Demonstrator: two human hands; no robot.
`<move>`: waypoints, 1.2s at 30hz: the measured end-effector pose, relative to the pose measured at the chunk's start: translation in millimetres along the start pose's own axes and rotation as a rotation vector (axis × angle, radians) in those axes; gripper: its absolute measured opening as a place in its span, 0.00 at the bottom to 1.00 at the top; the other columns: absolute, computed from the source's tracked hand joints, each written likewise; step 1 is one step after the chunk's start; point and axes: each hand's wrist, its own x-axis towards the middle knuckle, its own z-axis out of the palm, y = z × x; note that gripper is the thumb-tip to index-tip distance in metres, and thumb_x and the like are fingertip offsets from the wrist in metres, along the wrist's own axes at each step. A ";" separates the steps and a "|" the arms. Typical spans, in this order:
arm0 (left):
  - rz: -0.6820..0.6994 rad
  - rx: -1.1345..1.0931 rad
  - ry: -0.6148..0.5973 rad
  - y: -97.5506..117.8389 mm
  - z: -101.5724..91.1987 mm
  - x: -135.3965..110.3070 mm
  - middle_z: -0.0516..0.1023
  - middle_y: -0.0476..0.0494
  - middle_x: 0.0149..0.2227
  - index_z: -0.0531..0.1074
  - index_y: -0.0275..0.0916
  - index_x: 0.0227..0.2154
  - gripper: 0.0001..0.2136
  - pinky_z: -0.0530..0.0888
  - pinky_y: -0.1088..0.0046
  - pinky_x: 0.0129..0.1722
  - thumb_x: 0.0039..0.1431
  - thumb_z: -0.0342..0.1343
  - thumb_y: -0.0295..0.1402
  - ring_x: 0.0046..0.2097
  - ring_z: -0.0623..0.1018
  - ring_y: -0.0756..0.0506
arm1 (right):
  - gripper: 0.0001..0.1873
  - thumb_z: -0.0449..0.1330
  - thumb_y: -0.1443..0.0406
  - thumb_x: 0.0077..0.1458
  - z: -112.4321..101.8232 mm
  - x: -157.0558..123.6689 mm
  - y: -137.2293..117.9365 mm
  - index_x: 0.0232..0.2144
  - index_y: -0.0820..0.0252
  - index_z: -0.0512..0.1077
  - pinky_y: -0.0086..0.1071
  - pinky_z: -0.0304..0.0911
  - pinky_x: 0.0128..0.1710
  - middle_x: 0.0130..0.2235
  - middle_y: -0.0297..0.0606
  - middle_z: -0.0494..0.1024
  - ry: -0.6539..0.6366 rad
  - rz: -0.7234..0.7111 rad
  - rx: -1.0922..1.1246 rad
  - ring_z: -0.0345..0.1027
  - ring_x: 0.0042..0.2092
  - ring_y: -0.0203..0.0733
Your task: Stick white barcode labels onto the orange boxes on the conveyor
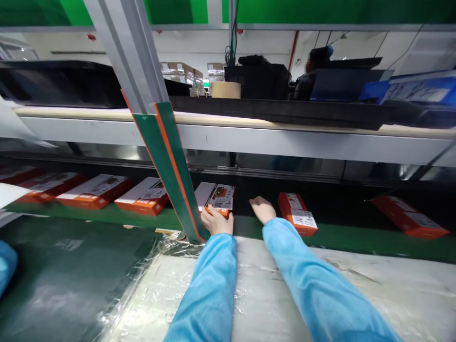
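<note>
My left hand [217,221] grips the near end of an orange and white product box [221,192], fingers against its front end and thumb at its right side. The box lies flat on the dark green conveyor belt [245,228], printed labels facing up. Just right of it, over the belt, my right hand [262,209] has its fingers curled in. Whatever they may hold is hidden. Another orange box [296,213] with white labels lies a little to the right of that hand, apart from it. Both of my forearms are in blue sleeves.
Several similar boxes [94,191] line the belt at left, and one box [409,216] lies far right. A metal post with a green-covered base [171,166] stands close to my left hand. Above runs a shelf [285,140] with tape and black bins. A blue sleeve [6,266] shows at far left.
</note>
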 end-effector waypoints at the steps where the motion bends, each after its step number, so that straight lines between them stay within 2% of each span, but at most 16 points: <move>1: 0.004 0.003 0.002 0.8 -0.9 -1.0 0.49 0.23 0.61 0.51 0.25 0.62 0.42 0.55 0.51 0.62 0.50 0.61 0.44 0.62 0.54 0.30 | 0.17 0.53 0.51 0.66 14.1 0.8 -9.8 0.39 0.55 0.73 0.31 0.62 0.39 0.41 0.37 0.74 -0.039 0.025 0.034 0.69 0.42 0.44; 4: 0.007 0.020 -0.005 3.8 -4.1 -5.1 0.55 0.27 0.58 0.52 0.28 0.62 0.44 0.60 0.53 0.59 0.47 0.62 0.47 0.58 0.59 0.31 | 0.24 0.55 0.44 0.61 48.6 11.2 -29.7 0.37 0.58 0.73 0.30 0.61 0.32 0.37 0.39 0.74 -0.119 0.100 0.132 0.70 0.37 0.45; 6: 0.018 0.039 -0.027 5.5 -5.6 -7.2 0.57 0.28 0.56 0.52 0.30 0.62 0.46 0.63 0.53 0.56 0.45 0.64 0.49 0.56 0.60 0.31 | 0.25 0.58 0.44 0.59 61.9 21.4 -36.7 0.36 0.61 0.72 0.30 0.60 0.31 0.36 0.42 0.74 -0.149 0.134 0.186 0.70 0.36 0.45; 9: 0.050 0.062 -0.071 6.3 -5.6 -7.5 0.57 0.27 0.56 0.51 0.32 0.62 0.46 0.65 0.53 0.53 0.44 0.64 0.49 0.55 0.61 0.31 | 0.15 0.63 0.54 0.58 66.0 31.5 -39.0 0.34 0.61 0.71 0.28 0.59 0.30 0.34 0.41 0.74 -0.144 0.143 0.253 0.69 0.34 0.44; 12: 0.079 0.081 -0.113 5.4 -3.2 -5.8 0.58 0.27 0.54 0.54 0.30 0.61 0.44 0.66 0.55 0.52 0.45 0.63 0.48 0.53 0.63 0.32 | 0.06 0.59 0.62 0.61 52.9 20.8 -26.9 0.34 0.60 0.70 0.26 0.59 0.31 0.36 0.39 0.74 -0.037 0.112 0.312 0.69 0.36 0.43; 14: 0.094 0.084 -0.136 5.3 -2.0 -5.3 0.58 0.28 0.52 0.57 0.29 0.59 0.42 0.66 0.55 0.53 0.45 0.63 0.47 0.52 0.64 0.32 | 0.06 0.54 0.63 0.63 39.5 -4.3 -6.6 0.38 0.59 0.68 0.26 0.60 0.33 0.38 0.39 0.74 0.049 0.076 0.351 0.69 0.39 0.43; 16: 0.102 0.068 -0.164 6.9 -2.7 -6.2 0.57 0.30 0.52 0.60 0.31 0.58 0.39 0.66 0.57 0.54 0.44 0.64 0.44 0.52 0.65 0.33 | 0.08 0.51 0.62 0.64 28.1 -42.9 24.4 0.40 0.59 0.67 0.26 0.62 0.34 0.39 0.39 0.73 0.102 0.015 0.404 0.69 0.40 0.43; 19: 0.171 0.008 -0.190 13.7 -9.6 -10.5 0.53 0.32 0.54 0.62 0.36 0.57 0.36 0.67 0.60 0.54 0.44 0.64 0.39 0.53 0.65 0.35 | 0.15 0.51 0.53 0.64 21.1 -109.0 80.6 0.38 0.59 0.65 0.29 0.64 0.39 0.39 0.39 0.73 0.215 -0.167 0.581 0.69 0.41 0.45; 22: 0.323 -0.052 -0.109 23.3 -23.7 -13.5 0.48 0.33 0.56 0.63 0.39 0.58 0.35 0.65 0.60 0.57 0.44 0.64 0.36 0.57 0.62 0.34 | 0.20 0.51 0.48 0.63 21.3 -155.8 121.2 0.37 0.58 0.65 0.32 0.65 0.39 0.39 0.42 0.73 0.282 -0.127 0.616 0.69 0.40 0.48; 24: 0.373 -0.055 -0.034 28.6 -34.5 -9.4 0.47 0.34 0.56 0.65 0.39 0.56 0.33 0.63 0.59 0.58 0.45 0.63 0.37 0.57 0.61 0.34 | 0.20 0.50 0.47 0.64 20.8 -169.3 129.8 0.38 0.57 0.66 0.33 0.64 0.38 0.40 0.43 0.73 0.288 -0.105 0.584 0.69 0.40 0.49; 26: 0.336 -0.014 0.011 32.0 -43.4 2.5 0.49 0.34 0.55 0.67 0.39 0.55 0.30 0.64 0.59 0.58 0.46 0.63 0.40 0.56 0.62 0.34 | 0.20 0.47 0.47 0.65 18.9 -171.8 126.6 0.38 0.56 0.66 0.35 0.63 0.37 0.39 0.44 0.73 0.274 -0.128 0.527 0.68 0.40 0.50; 29: 0.148 0.089 -0.014 32.6 -50.2 32.7 0.51 0.33 0.53 0.67 0.38 0.54 0.31 0.66 0.59 0.55 0.48 0.62 0.43 0.53 0.66 0.35 | 0.20 0.45 0.48 0.65 15.9 -167.0 116.3 0.35 0.56 0.64 0.35 0.60 0.35 0.36 0.43 0.73 0.252 -0.188 0.443 0.68 0.37 0.51; 33: -0.055 0.248 -0.216 25.5 -49.9 73.5 0.52 0.27 0.55 0.67 0.31 0.53 0.32 0.70 0.63 0.49 0.50 0.59 0.48 0.45 0.73 0.38 | 0.19 0.43 0.50 0.66 16.6 -162.1 112.4 0.32 0.56 0.61 0.33 0.56 0.32 0.32 0.40 0.71 0.271 -0.202 0.407 0.67 0.34 0.49; 36: -0.063 0.350 -0.345 17.8 -49.4 89.6 0.59 0.28 0.51 0.68 0.31 0.52 0.31 0.71 0.64 0.46 0.51 0.58 0.49 0.44 0.73 0.37 | 0.18 0.43 0.52 0.66 18.1 -161.4 112.2 0.32 0.56 0.60 0.31 0.54 0.32 0.32 0.38 0.71 0.271 -0.193 0.416 0.66 0.34 0.47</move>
